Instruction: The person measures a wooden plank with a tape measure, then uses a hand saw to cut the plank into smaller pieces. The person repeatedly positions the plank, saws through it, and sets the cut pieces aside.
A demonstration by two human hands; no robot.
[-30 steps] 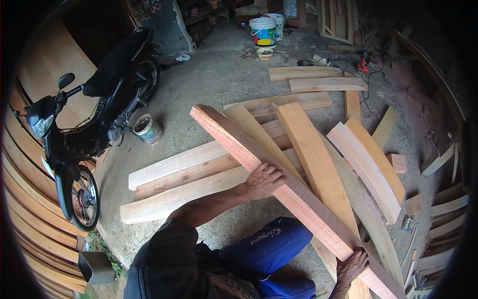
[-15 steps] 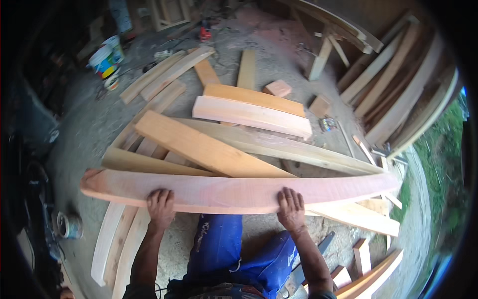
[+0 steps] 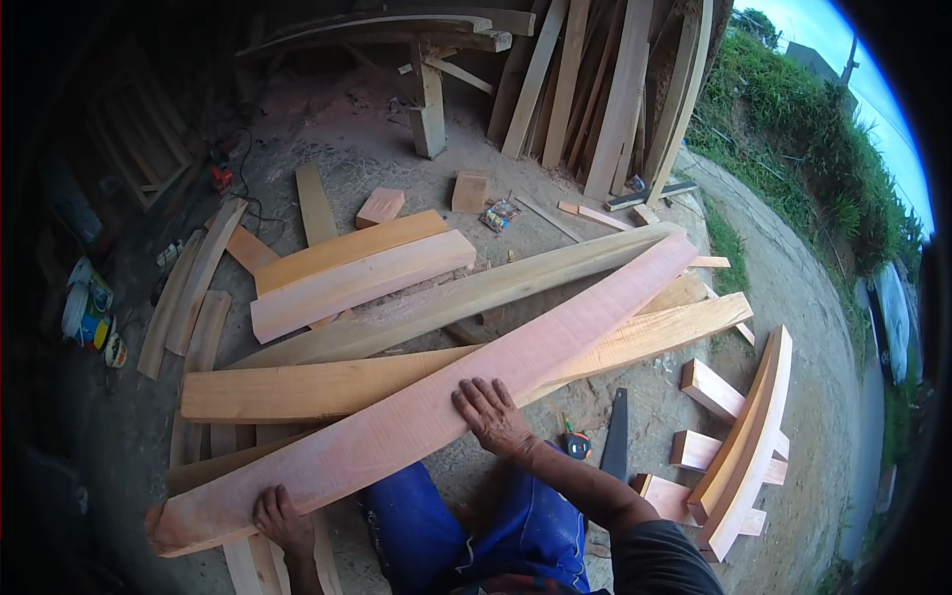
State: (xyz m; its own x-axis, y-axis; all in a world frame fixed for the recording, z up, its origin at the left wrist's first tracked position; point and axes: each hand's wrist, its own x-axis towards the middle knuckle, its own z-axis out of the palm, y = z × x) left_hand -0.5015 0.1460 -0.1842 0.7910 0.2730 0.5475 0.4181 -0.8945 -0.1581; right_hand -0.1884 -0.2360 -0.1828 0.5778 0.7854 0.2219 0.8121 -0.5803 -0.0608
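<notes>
A long, slightly curved pinkish wooden plank [image 3: 397, 433] lies slantwise before me, its near-left end low and its far end up to the right. It rests across other boards. My left hand [image 3: 285, 518] grips its near edge close to the left end, fingers over the top face. My right hand [image 3: 493, 418] holds the same edge around the middle, fingers spread over the face; its thumb is hidden. Under the plank are an orange-tan board [image 3: 327, 389] and a long greyish beam [image 3: 436, 309].
A handsaw [image 3: 616, 436] and a tape measure [image 3: 576, 442] lie on the floor to the right, near curved pieces [image 3: 751, 436] set across short blocks. Behind are stacked beams [image 3: 367, 283], two blocks and a wooden bench [image 3: 428, 109]. Planks [image 3: 625, 99] lean upright; buckets [image 3: 84, 307] stand left.
The view has swung to the right. The pinkish plank, level across the view before, now slants up to the right. Both hands keep hold of its near edge.
</notes>
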